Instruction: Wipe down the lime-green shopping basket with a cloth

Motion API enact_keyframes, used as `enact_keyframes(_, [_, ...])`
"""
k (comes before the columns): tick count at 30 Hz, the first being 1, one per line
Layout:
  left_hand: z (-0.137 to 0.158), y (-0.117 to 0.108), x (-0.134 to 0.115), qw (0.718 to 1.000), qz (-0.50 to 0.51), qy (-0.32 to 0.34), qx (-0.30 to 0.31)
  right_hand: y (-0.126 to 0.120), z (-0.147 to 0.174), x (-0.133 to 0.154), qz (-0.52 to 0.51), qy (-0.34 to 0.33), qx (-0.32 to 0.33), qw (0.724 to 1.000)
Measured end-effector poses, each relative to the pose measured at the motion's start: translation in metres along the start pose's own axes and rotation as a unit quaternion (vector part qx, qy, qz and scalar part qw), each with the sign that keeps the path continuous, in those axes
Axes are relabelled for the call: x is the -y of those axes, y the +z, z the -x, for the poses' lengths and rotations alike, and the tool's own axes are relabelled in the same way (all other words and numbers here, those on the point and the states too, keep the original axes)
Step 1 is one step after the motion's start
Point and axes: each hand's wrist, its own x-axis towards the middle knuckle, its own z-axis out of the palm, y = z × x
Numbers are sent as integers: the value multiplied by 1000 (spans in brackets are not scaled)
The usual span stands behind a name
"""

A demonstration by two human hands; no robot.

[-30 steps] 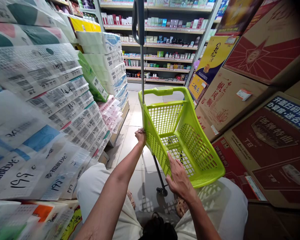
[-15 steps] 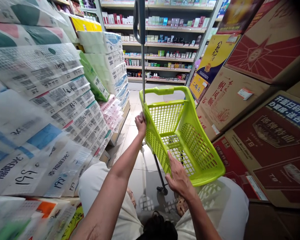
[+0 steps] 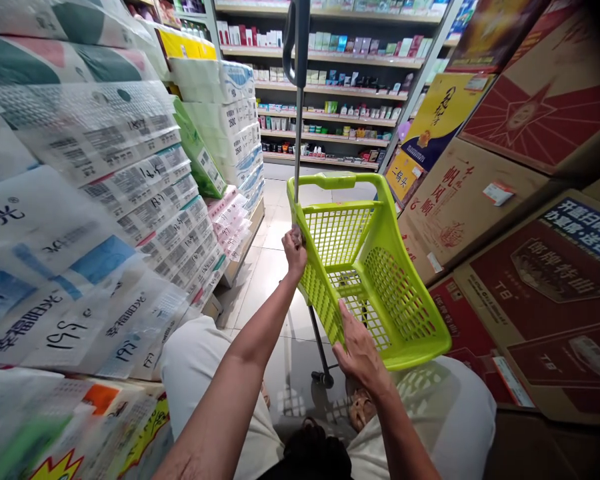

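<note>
A lime-green shopping basket [image 3: 403,233] with lattice walls stands tilted in front of me on a thin wheeled metal frame. Nothing lies inside it. A metal pole [image 3: 299,133] rises at its far left corner to a dark grey handle [image 3: 296,40]. My left hand [image 3: 294,253] is closed against the outer left wall, near the foot of that pole. Something small and greyish-brown shows at its fingers, too unclear to name. With fingers over the near left rim and thumb outside, my right hand [image 3: 360,353] grips the basket. One caster [image 3: 323,380] shows below.
Stacked paper packs [image 3: 100,267] with handwritten prices crowd the left side. Cardboard cartons [image 3: 480,193] are piled on the right. Shelves [image 3: 320,90] of small boxes and bottles stand across the aisle's far end. My knees flank the basket above the tiled floor [image 3: 245,287].
The view has shifted slightly, so the surroundings sit further right. My left hand stays at the basket's left side with its wrist turned a little; my right hand keeps its hold.
</note>
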Motion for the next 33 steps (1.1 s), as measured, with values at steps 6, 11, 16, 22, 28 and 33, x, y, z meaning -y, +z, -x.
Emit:
enact_keyframes(6, [15, -13, 15, 989, -105, -102, 15, -1, -2, -3, -7, -2, 5, 1000])
enact_keyframes(11, [34, -3, 6, 992, -116, -46, 21, 2, -3, -8, -23, 6, 10, 1000])
enact_keyframes(16, [120, -21, 3, 982, -118, 132, 72, 3, -3, -15, -36, 8, 11, 999])
enact_keyframes(22, [175, -42, 3, 949, -147, 245, 135, -4, 2, -19, -36, 8, 21, 999])
enact_keyframes(28, [75, -9, 4, 974, -78, 203, 58, -8, 5, -17, -32, 5, 27, 999])
enact_keyframes(33, [-15, 10, -9, 990, -49, 128, -23, -6, 4, -15, -25, 1, 21, 999])
